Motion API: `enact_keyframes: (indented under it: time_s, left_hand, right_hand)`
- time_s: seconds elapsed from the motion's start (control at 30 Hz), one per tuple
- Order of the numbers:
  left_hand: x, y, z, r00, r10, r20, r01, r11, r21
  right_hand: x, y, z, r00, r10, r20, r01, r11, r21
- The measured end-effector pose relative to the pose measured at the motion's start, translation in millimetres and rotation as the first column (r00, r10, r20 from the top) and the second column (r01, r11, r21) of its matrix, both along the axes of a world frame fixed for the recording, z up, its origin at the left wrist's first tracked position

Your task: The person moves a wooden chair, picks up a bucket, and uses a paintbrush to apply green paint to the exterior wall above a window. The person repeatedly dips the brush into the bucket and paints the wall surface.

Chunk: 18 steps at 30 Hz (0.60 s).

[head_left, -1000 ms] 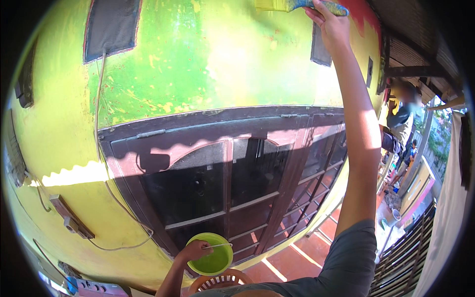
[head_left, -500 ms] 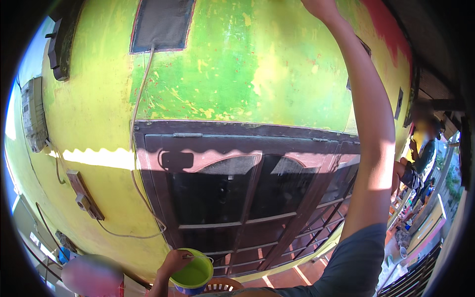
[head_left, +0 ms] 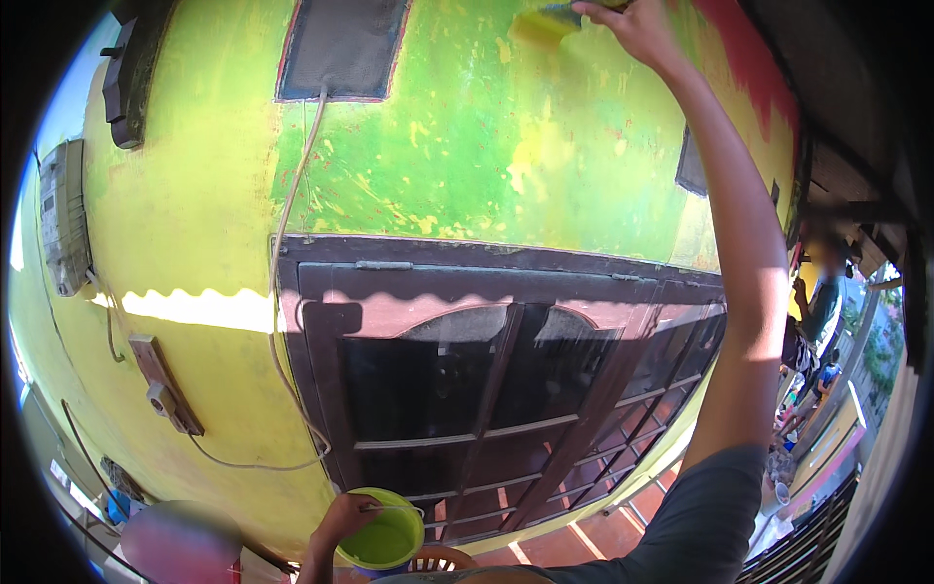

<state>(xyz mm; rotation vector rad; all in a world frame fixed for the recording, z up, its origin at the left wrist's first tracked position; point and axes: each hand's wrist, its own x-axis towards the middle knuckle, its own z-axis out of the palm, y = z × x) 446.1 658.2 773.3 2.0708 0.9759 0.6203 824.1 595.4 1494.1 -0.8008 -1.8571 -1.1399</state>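
Observation:
My right arm reaches high up the wall, and my right hand (head_left: 642,37) is closed round the handle of a wide paintbrush (head_left: 545,26). Its yellow-green bristles point left against a patchy green and yellow wall (head_left: 467,156). Low down, my left hand (head_left: 344,518) is closed on the thin handle of a paint bucket (head_left: 414,540), at its left rim. Lime-green paint (head_left: 381,537) shows inside it. Part of the bucket's outer side is hidden.
Below the painted area is a brown-framed window (head_left: 418,389) with glass panes. A cable (head_left: 292,204) hangs from a dark panel (head_left: 345,49). At left are an electric meter (head_left: 63,219) and a wall socket board (head_left: 167,387). A chair back (head_left: 443,560) stands behind the bucket. Another person (head_left: 822,302) is at far right.
My right hand has come lower, and the paintbrush now shows at the top of the view. The view has shifted slightly. My left hand still holds the bucket.

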Motion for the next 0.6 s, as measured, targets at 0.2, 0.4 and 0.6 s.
enact_keyframes:
  time_s: [0.2,0.4,0.6]
  left_hand:
    - [7.4,0.5,-1.6,1.000,-0.012,0.022,0.011,0.998,0.061]
    - [4.4,2.0,-3.6,1.000,-0.025,0.012,0.025,0.999,-0.035]
    - [3.4,8.8,-10.4,0.998,-0.066,-0.002,0.066,0.998,0.016]
  right_hand:
    - [-14.7,21.8,105.7,0.994,0.106,0.032,-0.110,0.903,0.416]
    - [-0.9,29.3,29.6,0.996,-0.082,0.045,0.072,0.980,0.184]
    - [4.3,-21.2,-149.3,0.984,-0.140,0.112,0.165,0.951,-0.260]
